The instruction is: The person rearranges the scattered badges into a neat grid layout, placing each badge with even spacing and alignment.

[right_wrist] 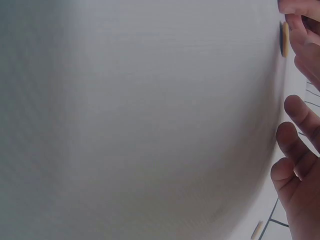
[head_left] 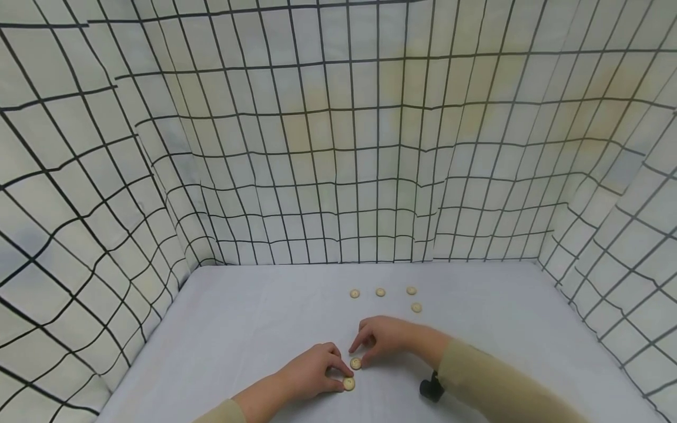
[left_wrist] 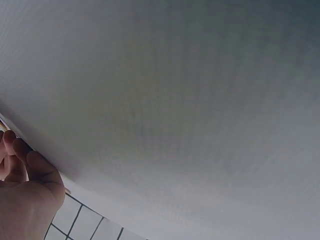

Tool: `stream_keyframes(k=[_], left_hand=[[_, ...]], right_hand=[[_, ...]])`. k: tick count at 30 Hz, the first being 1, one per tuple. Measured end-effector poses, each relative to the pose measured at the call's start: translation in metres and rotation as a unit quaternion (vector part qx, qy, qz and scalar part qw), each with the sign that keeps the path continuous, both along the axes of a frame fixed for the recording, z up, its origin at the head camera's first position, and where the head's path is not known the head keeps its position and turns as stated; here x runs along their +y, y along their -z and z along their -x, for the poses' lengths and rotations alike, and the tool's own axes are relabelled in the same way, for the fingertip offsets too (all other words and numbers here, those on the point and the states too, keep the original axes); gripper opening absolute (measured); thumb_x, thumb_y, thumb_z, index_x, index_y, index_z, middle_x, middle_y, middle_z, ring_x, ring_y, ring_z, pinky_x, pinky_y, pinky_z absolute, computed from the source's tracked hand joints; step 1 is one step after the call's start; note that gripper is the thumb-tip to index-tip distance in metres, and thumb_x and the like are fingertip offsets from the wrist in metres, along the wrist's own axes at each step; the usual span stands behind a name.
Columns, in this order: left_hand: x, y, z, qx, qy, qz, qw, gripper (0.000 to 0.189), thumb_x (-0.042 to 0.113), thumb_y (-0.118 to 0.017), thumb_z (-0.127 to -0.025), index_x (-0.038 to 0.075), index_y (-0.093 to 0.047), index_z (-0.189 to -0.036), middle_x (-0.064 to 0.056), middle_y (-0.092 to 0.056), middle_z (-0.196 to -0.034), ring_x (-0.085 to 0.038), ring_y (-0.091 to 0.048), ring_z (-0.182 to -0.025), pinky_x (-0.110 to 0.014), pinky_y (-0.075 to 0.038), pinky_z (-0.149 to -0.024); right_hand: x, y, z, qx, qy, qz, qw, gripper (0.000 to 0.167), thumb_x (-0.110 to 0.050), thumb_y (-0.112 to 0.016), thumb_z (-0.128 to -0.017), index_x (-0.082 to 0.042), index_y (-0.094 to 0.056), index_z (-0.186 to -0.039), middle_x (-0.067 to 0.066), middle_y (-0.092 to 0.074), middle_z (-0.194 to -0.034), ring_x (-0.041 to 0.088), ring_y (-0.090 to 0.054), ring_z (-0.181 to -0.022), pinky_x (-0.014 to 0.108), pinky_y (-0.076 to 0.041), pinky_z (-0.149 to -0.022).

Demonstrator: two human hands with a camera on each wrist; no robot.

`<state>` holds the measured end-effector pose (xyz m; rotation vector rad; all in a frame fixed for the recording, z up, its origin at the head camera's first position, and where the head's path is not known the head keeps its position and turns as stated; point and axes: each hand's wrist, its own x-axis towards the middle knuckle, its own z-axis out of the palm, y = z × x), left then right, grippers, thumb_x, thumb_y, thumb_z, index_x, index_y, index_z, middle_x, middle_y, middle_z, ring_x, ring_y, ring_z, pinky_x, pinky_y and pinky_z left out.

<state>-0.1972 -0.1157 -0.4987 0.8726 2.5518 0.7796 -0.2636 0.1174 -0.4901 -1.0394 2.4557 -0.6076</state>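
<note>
Fingers (head_left: 342,365) of the left hand (head_left: 311,375) are narrow, thumb and index pinching the nearest button (head_left: 349,383), a pale round disc lying on the near part of the white tabletop (head_left: 254,317); the right hand (head_left: 388,336) reaches in from the right, its thumb touching the second button (head_left: 355,363), which lies just beyond the first and slightly to its right; the right index finger bends down just past that button's far edge, the gap between thumb and index being narrow; whether these two grip the button I cannot tell.

Farther off, three more discs form a loose row, namely the far left button (head_left: 355,293), the far middle button (head_left: 380,292) and the far right button (head_left: 411,290); a sixth, the lone button (head_left: 416,307), lies just on the near side of the right end of that row, well apart from both hands.

Khaki sleeves (head_left: 492,379) cover both forearms; a black device (head_left: 432,388) shows under the right wrist; pale walls (head_left: 365,135) with a dark grid stand at left, right and far side.
</note>
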Motion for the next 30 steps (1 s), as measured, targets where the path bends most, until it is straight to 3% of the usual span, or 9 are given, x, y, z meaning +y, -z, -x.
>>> stream_keyframes(k=[10, 30], left_hand=[[-0.0002, 0.0020, 0.0015, -0.007, -0.003, 0.003, 1.0000, 0.018, 0.031, -0.081, -0.082, 0.032, -0.079, -0.100, 0.017, -0.053, -0.096, -0.001, -0.047, -0.085, -0.024, -0.044, -0.076], [0.0005, 0.0000, 0.0023, -0.008, 0.000, 0.003, 1.0000, 0.019, 0.030, -0.082, -0.082, 0.031, -0.079, -0.101, 0.017, -0.053, -0.095, -0.001, -0.047, -0.084, -0.023, -0.043, -0.075]], right_hand=[[-0.0032, 0.0075, -0.0011, 0.005, -0.015, -0.008, 0.9998, 0.028, -0.035, -0.085, -0.078, -0.037, -0.077, -0.104, -0.019, -0.056, -0.088, 0.001, -0.051, -0.081, 0.020, -0.043, -0.074], [-0.0057, 0.0024, -0.0058, 0.003, -0.005, -0.023, 0.9997, 0.024, -0.032, -0.085, -0.078, -0.035, -0.078, -0.101, -0.019, -0.055, -0.089, 0.001, -0.051, -0.081, 0.021, -0.043, -0.076]])
